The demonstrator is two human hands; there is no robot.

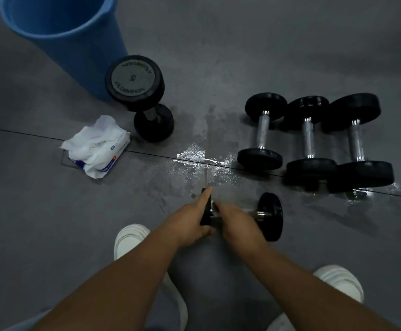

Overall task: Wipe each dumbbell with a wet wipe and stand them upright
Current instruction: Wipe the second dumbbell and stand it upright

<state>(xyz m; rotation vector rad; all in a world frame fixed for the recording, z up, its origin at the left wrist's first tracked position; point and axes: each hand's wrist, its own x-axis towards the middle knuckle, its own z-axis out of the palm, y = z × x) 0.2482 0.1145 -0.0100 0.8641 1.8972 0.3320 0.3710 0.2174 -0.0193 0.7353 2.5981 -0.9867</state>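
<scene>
With the left hand (193, 219) clasping one head and the right hand (239, 222) curled round the handle of the held dumbbell (270, 216) lying on the floor (242, 56), one upright dumbbell (135, 80) stands beyond-left of the grip and three lying dumbbells (308, 137) wait beyond-right, so most work seems left.

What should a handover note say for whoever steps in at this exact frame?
Hands: the left hand holds one head of the held dumbbell; the right hand grips its handle. With the blur, I cannot tell whether a wipe is in hand.
Things: the held dumbbell lies sideways, low in front. The upright dumbbell stands by the bucket. The three dumbbells lie side by side at right. The wipe pack is on the left.
Done: one dumbbell standing.
Left: stand this one; wipe as needed and stand the three.
</scene>
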